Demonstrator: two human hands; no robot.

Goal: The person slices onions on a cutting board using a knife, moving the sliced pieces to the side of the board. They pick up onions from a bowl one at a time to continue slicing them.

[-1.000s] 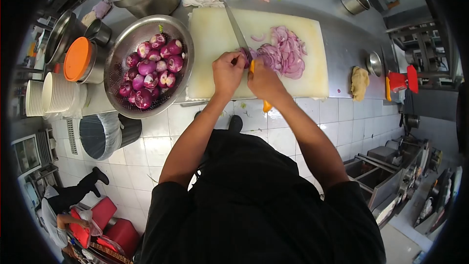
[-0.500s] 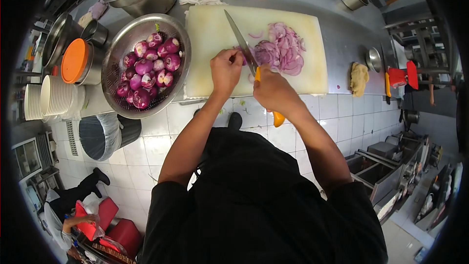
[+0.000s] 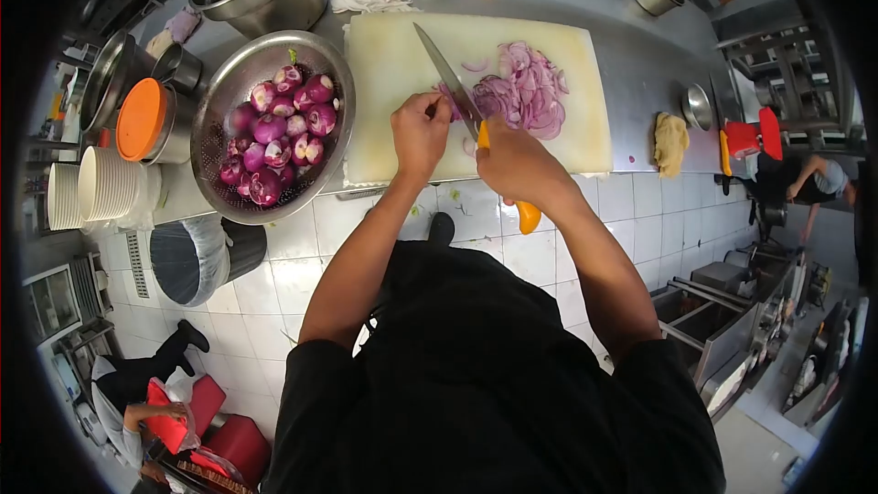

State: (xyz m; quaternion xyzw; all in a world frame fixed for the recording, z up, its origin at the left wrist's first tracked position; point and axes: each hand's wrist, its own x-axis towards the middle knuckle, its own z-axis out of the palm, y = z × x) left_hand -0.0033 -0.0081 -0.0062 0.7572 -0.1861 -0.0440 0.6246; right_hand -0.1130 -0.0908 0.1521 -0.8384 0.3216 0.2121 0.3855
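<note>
My right hand [image 3: 519,163] is closed around the orange handle of a long kitchen knife [image 3: 445,68]. Its blade points up and left across the white cutting board [image 3: 384,57]. Beside the blade, on its left, my left hand [image 3: 419,135] has its fingers curled against a piece of red onion [image 3: 446,99], mostly hidden by the fingers and blade. A loose pile of sliced red onion [image 3: 535,96] lies right of the knife. Left of the board, a perforated steel colander [image 3: 212,142] holds several whole peeled red onions [image 3: 270,128].
Behind the colander stands a large steel pot [image 3: 297,5]. Stacked white bowls [image 3: 108,181] and an orange lid [image 3: 141,119] sit at left. A yellow cloth [image 3: 670,142] and small steel bowl [image 3: 697,108] lie at right. A lined bin [image 3: 187,261] stands below.
My right hand and the knife handle have shifted slightly right. The left hand stays by the blade. At the far right, another person has come into view.
</note>
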